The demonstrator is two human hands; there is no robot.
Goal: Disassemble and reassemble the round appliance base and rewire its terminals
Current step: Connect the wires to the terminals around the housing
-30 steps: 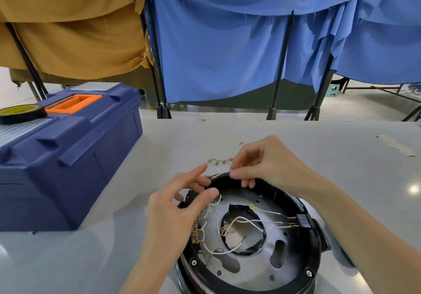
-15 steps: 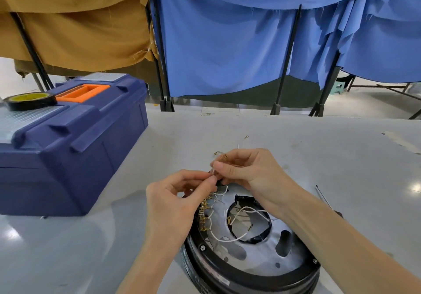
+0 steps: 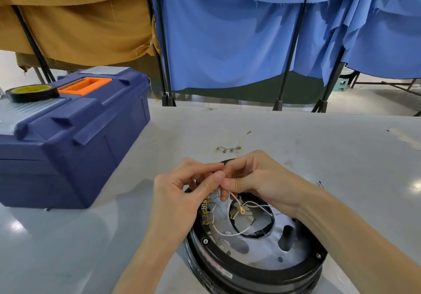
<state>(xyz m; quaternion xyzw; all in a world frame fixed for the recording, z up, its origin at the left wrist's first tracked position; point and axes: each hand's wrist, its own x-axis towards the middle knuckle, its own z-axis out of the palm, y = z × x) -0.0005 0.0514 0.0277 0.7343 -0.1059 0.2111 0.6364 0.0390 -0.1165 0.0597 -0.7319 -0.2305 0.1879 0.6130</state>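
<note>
Grey table (image 3: 296, 138), blue toolbox (image 3: 91, 147), curtains (image 3: 227, 43) behind; left hand (image 3: 180, 198) and right hand (image 3: 257, 179) fingertip-pinched on white wires (image 3: 227, 234).

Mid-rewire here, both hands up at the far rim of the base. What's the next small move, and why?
Probably lower the white wire that the right hand pinches onto the brass terminal row, steadied by the left hand. Its ring lug hangs loose over the centre opening of the base, and the row lies just below the left thumb.

Left hand (image 3: 180, 199) and right hand (image 3: 257, 179), fingertips together, pinch grip
</note>
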